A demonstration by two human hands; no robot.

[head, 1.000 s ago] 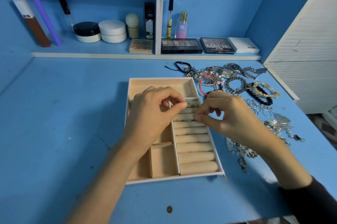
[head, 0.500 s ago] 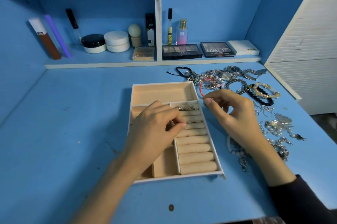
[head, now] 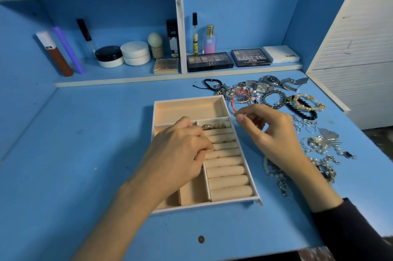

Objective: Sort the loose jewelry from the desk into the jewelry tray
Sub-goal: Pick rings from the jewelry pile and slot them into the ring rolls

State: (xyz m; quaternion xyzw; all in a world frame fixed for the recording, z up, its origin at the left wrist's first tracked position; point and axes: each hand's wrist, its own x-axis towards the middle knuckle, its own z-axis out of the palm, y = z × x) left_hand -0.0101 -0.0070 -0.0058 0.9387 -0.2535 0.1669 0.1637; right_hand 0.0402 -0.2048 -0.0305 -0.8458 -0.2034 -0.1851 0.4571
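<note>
The beige jewelry tray (head: 187,100) lies mid-desk, with two silver rings (head: 213,126) in the top slot of its ring rolls and a thin ring (head: 224,141) two slots lower. My left hand (head: 180,150) rests over the tray's left compartments, fingers curled, tips pressed on the rolls; nothing shows in it. Just right of the tray's far corner, my right hand (head: 270,133) pinches thumb and forefinger on the near end of a red cord bracelet (head: 233,101). The bracelet's far part still lies in the jewelry pile.
Loose jewelry covers the desk's right side: watches (head: 270,81), beaded bracelets (head: 274,99), black beads (head: 302,109), hoop earrings (head: 304,124), pearl pieces (head: 325,139), chains (head: 276,173). Palettes (head: 209,61) and jars stand on the back shelf. A white louvred cabinet (head: 350,69) bounds the right.
My right hand left the ring rolls and moved right and back to the red bracelet. My left hand slid down the rolls and stayed on the tray. The camera tilted up.
</note>
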